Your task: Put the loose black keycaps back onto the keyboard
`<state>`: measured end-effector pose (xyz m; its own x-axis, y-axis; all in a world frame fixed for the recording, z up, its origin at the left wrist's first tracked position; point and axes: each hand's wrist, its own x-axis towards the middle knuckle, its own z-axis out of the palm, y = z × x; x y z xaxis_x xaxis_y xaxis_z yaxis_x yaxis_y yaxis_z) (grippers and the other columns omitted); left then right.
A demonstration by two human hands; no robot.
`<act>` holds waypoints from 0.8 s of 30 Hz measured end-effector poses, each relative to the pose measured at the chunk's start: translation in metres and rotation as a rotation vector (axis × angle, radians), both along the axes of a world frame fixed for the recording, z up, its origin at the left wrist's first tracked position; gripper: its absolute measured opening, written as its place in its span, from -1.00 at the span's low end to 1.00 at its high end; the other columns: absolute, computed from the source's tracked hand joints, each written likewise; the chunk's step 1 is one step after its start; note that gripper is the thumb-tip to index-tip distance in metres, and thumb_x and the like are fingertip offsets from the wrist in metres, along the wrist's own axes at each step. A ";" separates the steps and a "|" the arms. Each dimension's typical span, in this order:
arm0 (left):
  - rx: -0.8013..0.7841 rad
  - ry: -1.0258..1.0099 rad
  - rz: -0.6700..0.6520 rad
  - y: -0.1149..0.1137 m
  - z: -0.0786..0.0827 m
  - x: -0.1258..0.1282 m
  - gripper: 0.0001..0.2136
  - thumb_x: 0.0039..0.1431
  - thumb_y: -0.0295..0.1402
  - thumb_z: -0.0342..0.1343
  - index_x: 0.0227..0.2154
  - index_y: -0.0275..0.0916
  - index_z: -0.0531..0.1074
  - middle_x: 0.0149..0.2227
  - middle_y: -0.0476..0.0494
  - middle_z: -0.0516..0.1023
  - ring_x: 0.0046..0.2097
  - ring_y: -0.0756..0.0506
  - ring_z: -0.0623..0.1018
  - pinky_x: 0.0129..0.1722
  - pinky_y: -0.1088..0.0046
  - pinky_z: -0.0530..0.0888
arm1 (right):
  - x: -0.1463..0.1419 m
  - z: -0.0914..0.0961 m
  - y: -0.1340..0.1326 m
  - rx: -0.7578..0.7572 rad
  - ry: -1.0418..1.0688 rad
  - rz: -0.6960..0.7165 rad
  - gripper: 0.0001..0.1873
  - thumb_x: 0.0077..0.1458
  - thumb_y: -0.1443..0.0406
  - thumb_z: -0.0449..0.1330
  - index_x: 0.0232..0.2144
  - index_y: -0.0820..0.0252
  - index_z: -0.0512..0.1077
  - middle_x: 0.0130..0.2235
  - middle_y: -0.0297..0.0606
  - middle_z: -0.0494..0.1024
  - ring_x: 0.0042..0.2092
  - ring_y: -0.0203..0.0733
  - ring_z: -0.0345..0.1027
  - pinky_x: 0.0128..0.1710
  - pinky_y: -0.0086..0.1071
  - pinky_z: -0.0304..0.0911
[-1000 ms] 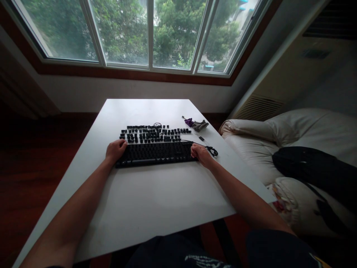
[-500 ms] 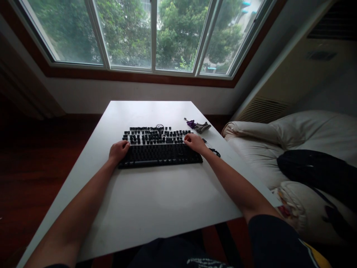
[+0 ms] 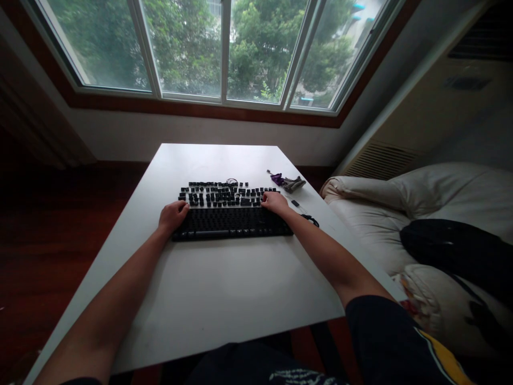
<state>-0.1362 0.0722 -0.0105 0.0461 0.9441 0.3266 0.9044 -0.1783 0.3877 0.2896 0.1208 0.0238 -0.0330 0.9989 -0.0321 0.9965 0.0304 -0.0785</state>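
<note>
Black keyboard lying flat, loose black keycaps rowed just behind

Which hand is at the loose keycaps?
The right hand: it is at the right end of the loose keycaps behind the keyboard. The left hand rests on the keyboard's left end.

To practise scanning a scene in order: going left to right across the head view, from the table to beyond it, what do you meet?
left hand → keyboard → cable → pillow
</note>
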 end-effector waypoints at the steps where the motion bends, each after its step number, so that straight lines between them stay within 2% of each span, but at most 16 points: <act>1: -0.001 0.001 0.002 0.000 0.000 0.000 -0.65 0.30 -0.09 -0.10 -0.33 -0.14 0.53 -0.29 -0.14 0.62 -0.23 -0.16 0.54 -0.25 0.39 0.31 | 0.000 0.000 0.000 0.002 -0.010 -0.003 -0.80 0.09 0.21 0.23 -0.22 0.09 0.55 -0.14 -0.18 0.61 -0.08 -0.09 0.43 -0.17 -0.38 0.26; 8: 0.018 0.008 -0.012 0.002 -0.005 -0.001 -0.64 0.29 -0.08 -0.10 -0.32 -0.14 0.53 -0.31 -0.13 0.61 -0.26 -0.15 0.53 -0.28 0.38 0.29 | 0.002 -0.002 -0.005 0.055 -0.077 0.038 -0.76 0.18 0.19 0.17 -0.20 0.12 0.58 -0.11 -0.12 0.62 -0.05 -0.06 0.44 -0.13 -0.35 0.27; 11: 0.019 0.005 -0.007 0.003 -0.005 0.000 -0.63 0.29 -0.06 -0.10 -0.30 -0.14 0.54 -0.32 -0.13 0.60 -0.27 -0.15 0.52 -0.29 0.38 0.28 | 0.007 0.000 -0.006 0.052 -0.064 0.061 -0.77 0.18 0.19 0.18 -0.18 0.12 0.58 -0.10 -0.13 0.61 -0.04 -0.06 0.44 -0.11 -0.35 0.27; 14: 0.009 0.002 0.001 0.003 -0.004 0.002 -0.63 0.29 -0.06 -0.10 -0.30 -0.14 0.54 -0.33 -0.12 0.60 -0.29 -0.15 0.52 -0.30 0.39 0.28 | 0.015 0.004 -0.011 0.115 -0.015 0.077 -0.77 0.20 0.18 0.18 -0.19 0.12 0.57 -0.11 -0.15 0.61 -0.05 -0.08 0.44 -0.10 -0.35 0.25; 20: -0.004 0.004 0.012 0.001 -0.001 0.006 -0.63 0.29 -0.06 -0.10 -0.30 -0.14 0.55 -0.33 -0.13 0.61 -0.27 -0.15 0.53 -0.29 0.39 0.30 | 0.050 0.016 -0.040 0.209 0.174 0.276 -0.82 0.19 0.24 0.20 -0.17 0.12 0.54 -0.17 -0.25 0.60 -0.15 -0.16 0.43 -0.12 -0.36 0.25; 24: -0.016 0.013 0.031 -0.001 0.000 0.009 -0.63 0.29 -0.06 -0.09 -0.29 -0.13 0.56 -0.31 -0.14 0.62 -0.26 -0.16 0.54 -0.27 0.39 0.32 | 0.078 0.026 -0.067 0.214 0.277 0.304 -0.81 0.16 0.29 0.21 -0.17 0.14 0.54 -0.18 -0.25 0.60 -0.20 -0.17 0.44 -0.14 -0.34 0.28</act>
<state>-0.1273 0.0711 -0.0106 0.0204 0.9501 0.3114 0.9143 -0.1437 0.3786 0.3678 0.0533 0.0494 -0.3040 0.9257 0.2251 0.8822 0.3627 -0.3004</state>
